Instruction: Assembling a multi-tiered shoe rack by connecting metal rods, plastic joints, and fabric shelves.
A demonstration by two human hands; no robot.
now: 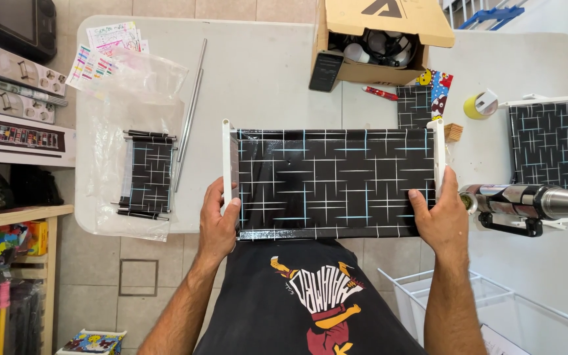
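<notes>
Seen from above, at the near edge of a pale grey table (264, 72): a black fabric panel (333, 181) with a thin white and blue line pattern, stretched flat between 2 white end bars. Left hand (217, 223) clamped on the left white bar (227, 164), thumb on top, fingers curled under the near corner. Right hand (443, 220) closed on the panel's right near corner, thumb against the right white bar (439, 154), fingers (419, 200) pressed flat on the fabric. Both grips firm, nothing slack.

Left of the panel, well apart: a smaller rolled piece of the same fabric (148, 174) with dark rods, lying on a clear plastic bag (133, 118). Beside it, 2 long metal rods (190, 112) laid along the table. Printed instruction sheets (103, 49) at the far left corner.

Behind the panel: an open cardboard box (379, 39) with dark items inside, a red pen (380, 93) near it. To the right: a yellow tape roll (476, 106), another patterned fabric piece on a white frame (544, 141), and a silvery cylindrical tool (527, 200) just beside the right hand.

Below the table edge: a black printed shirt (297, 296).
</notes>
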